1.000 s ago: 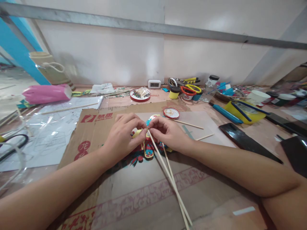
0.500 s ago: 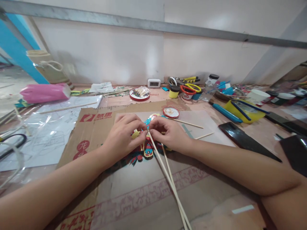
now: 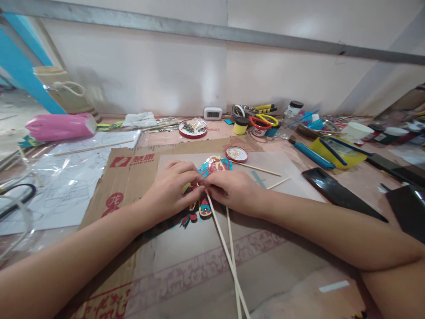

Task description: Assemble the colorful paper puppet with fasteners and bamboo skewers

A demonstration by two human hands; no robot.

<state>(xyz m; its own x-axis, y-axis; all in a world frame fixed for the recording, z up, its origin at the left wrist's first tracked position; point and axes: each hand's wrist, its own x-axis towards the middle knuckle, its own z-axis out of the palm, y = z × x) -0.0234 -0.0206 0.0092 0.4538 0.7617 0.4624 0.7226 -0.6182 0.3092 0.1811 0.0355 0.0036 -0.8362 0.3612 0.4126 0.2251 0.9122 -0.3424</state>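
Observation:
My left hand [image 3: 177, 186] and my right hand [image 3: 235, 190] meet over a flat, cut-out puppet [image 3: 215, 165] painted red, blue and yellow. Both hands are closed in a pinch at the upper end of a thin wooden stick [image 3: 223, 237]. The fingers hide the stick's tip and the middle of the puppet. From there the stick slants down toward me and crosses a second wooden stick [image 3: 229, 230], whose top goes under my right hand. A round rivet-like dot shows on the puppet's lower part, and dark red and blue pieces stick out below my left hand.
A translucent sheet [image 3: 279, 168] lies on cardboard [image 3: 99, 195]. Behind the puppet are a small red-rimmed lid [image 3: 236, 154], a dish of beads [image 3: 192, 128] and a digital clock [image 3: 213, 113]. A black phone [image 3: 341, 195] is at right, drawings [image 3: 66, 190] at left.
My right hand has turned flatter, its fingers now covering more around the stick's end. More of the puppet's upper part shows. The sticks' lower ends have swung left.

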